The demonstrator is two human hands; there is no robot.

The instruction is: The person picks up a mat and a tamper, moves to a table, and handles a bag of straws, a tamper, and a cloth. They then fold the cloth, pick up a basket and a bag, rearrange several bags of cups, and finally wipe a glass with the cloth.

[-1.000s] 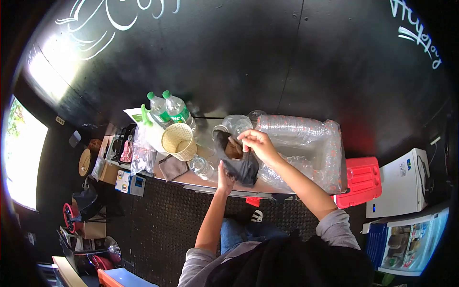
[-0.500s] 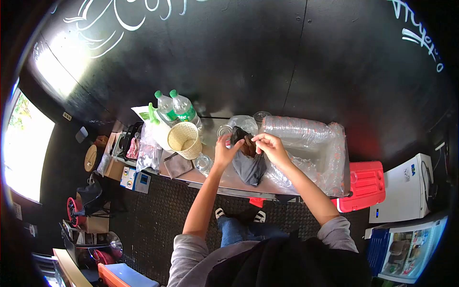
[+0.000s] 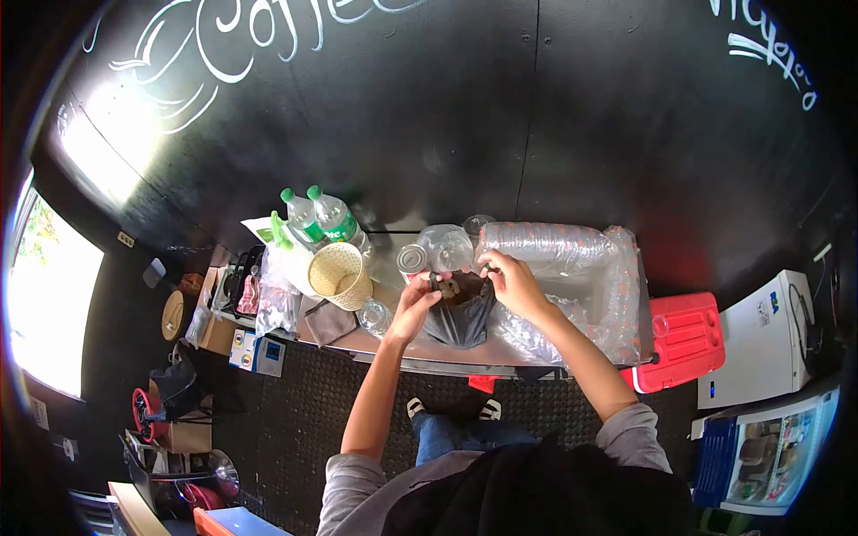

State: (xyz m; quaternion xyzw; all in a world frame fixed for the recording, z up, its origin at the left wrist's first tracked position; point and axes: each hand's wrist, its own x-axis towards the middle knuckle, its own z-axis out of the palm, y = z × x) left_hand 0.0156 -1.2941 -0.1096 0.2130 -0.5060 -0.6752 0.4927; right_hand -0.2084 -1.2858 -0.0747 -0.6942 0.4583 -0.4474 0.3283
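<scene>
A black plastic bag (image 3: 461,323) stands on the counter with its mouth open and something brown inside. My left hand (image 3: 416,305) pinches the bag's left edge. At the right edge my right hand (image 3: 506,279) has its fingers closed on the bag's rim. Just behind the bag are a can (image 3: 412,259) and a clear plastic container (image 3: 445,247). Left of my left hand a clear glass (image 3: 374,317) lies near a folded brown cloth (image 3: 330,322).
A woven basket (image 3: 340,276) and two green-capped bottles (image 3: 332,215) stand on the left. Clear plastic-wrapped cup stacks (image 3: 554,243) line the right part of the counter (image 3: 420,354). Beyond its right end is a red cooler (image 3: 684,341).
The bag's mouth has been spread wider, showing more of the inside. My left hand has taken hold of its left edge, and my right hand of its right edge. The camera view has shifted slightly.
</scene>
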